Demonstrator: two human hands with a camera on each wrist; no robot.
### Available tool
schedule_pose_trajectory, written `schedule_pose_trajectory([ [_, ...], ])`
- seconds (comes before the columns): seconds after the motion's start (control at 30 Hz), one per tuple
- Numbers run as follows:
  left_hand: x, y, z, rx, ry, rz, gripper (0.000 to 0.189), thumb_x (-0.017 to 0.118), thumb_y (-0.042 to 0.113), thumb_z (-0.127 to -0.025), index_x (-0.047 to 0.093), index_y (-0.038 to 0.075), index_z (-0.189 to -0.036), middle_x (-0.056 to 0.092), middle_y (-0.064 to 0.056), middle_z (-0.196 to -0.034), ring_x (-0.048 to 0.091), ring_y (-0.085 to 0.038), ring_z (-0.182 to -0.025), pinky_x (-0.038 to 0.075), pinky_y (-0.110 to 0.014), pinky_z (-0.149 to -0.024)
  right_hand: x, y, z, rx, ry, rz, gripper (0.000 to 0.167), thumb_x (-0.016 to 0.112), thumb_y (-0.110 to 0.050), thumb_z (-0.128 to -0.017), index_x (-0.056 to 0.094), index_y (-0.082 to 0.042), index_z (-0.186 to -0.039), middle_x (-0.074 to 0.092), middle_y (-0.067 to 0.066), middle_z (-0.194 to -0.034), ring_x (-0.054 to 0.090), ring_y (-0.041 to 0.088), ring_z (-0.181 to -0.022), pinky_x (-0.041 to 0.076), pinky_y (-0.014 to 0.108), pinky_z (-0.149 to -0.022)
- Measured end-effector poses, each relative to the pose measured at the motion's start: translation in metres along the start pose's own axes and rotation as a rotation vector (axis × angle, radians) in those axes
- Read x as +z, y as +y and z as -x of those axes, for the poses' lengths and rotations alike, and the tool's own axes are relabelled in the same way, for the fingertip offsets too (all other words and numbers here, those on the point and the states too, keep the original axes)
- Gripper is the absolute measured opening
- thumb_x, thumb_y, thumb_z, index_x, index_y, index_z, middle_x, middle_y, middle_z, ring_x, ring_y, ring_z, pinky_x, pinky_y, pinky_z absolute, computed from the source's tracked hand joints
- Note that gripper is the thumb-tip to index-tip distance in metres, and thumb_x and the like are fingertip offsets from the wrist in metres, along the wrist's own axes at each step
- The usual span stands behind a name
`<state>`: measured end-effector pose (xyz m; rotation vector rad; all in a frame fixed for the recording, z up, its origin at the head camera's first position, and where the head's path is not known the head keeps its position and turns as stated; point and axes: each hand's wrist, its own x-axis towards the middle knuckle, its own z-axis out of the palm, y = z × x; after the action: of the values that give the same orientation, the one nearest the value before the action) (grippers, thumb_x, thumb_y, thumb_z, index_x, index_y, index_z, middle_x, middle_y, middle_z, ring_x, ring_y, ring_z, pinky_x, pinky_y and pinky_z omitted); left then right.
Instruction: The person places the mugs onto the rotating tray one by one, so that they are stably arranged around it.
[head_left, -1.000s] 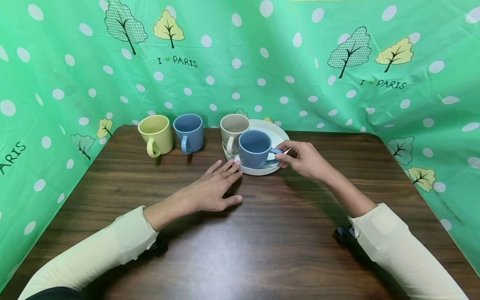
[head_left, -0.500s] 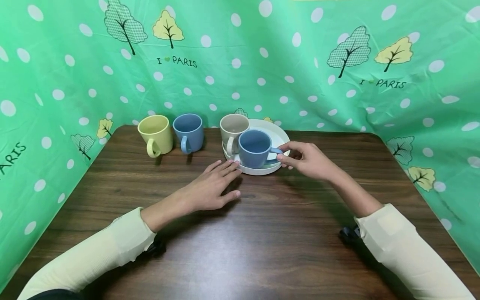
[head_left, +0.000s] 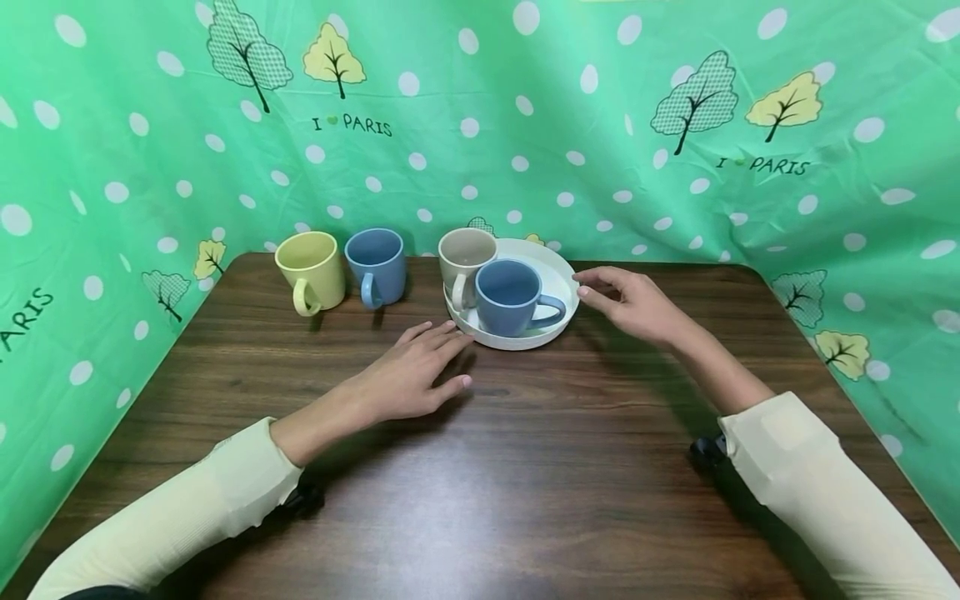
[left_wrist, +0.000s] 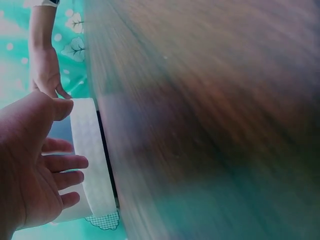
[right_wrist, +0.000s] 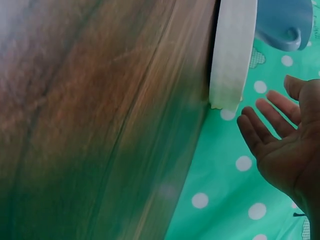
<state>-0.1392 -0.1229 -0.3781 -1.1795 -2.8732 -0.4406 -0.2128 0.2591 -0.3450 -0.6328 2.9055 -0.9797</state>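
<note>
A blue mug (head_left: 507, 302) stands upright on a round white tray (head_left: 558, 275), its handle pointing right. Behind it, to the left, a grey-beige mug (head_left: 459, 257) stands on the same tray. My left hand (head_left: 408, 372) is spread at the tray's front left edge, fingers nearly straight; whether the fingertips touch the rim I cannot tell. Just off the tray's right rim hovers my right hand (head_left: 633, 307), fingers loosely bent and holding nothing. In the right wrist view the right hand (right_wrist: 282, 130) is apart from the tray (right_wrist: 232, 55).
Left of the tray, a yellow mug (head_left: 313, 275) and a second blue mug (head_left: 378, 268) stand on the dark wooden table (head_left: 480, 492). A green dotted cloth (head_left: 465, 100) hangs behind the table and along both sides.
My right hand has let go of the blue mug's handle and drawn back to the right. The left hand has slid slightly left and away from the tray. The mugs have stayed in place.
</note>
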Motion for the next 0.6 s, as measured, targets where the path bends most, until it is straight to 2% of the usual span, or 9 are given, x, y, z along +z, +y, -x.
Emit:
schedule_pose_trajectory([
  [0.13, 0.001, -0.002, 0.003, -0.015, 0.001, 0.011, 0.067, 0.064, 0.041, -0.115, 0.051, 0.001, -0.167, 0.056, -0.026, -0.169, 0.047, -0.045, -0.165, 0.033, -0.07, -0.136, 0.0, 0.006, -0.004, 0.011, -0.032, 0.004, 0.046, 0.06, -0.028, -0.119, 0.064, -0.003, -0.157, 0.066, 0.022, -0.16, 0.064, 0.044, -0.146, 0.053, 0.064, -0.12],
  [0.47, 0.0, -0.007, 0.009, -0.05, 0.025, 0.038, 0.068, 0.065, 0.04, -0.114, 0.05, 0.002, -0.168, 0.058, -0.024, -0.167, 0.049, -0.048, -0.162, 0.034, -0.071, -0.134, 0.0, 0.012, -0.01, 0.066, -0.089, 0.044, 0.057, 0.061, -0.032, -0.118, 0.052, -0.005, -0.168, 0.053, 0.021, -0.173, 0.047, 0.045, -0.163, 0.04, 0.067, -0.131],
  [0.6, 0.0, -0.009, 0.013, -0.07, 0.033, 0.05, 0.068, 0.066, 0.04, -0.114, 0.05, 0.002, -0.168, 0.058, -0.023, -0.168, 0.049, -0.049, -0.161, 0.034, -0.07, -0.134, 0.001, 0.013, -0.012, 0.061, -0.109, 0.073, 0.061, 0.06, -0.035, -0.118, 0.049, -0.004, -0.17, 0.049, 0.023, -0.175, 0.042, 0.046, -0.166, 0.037, 0.067, -0.134],
])
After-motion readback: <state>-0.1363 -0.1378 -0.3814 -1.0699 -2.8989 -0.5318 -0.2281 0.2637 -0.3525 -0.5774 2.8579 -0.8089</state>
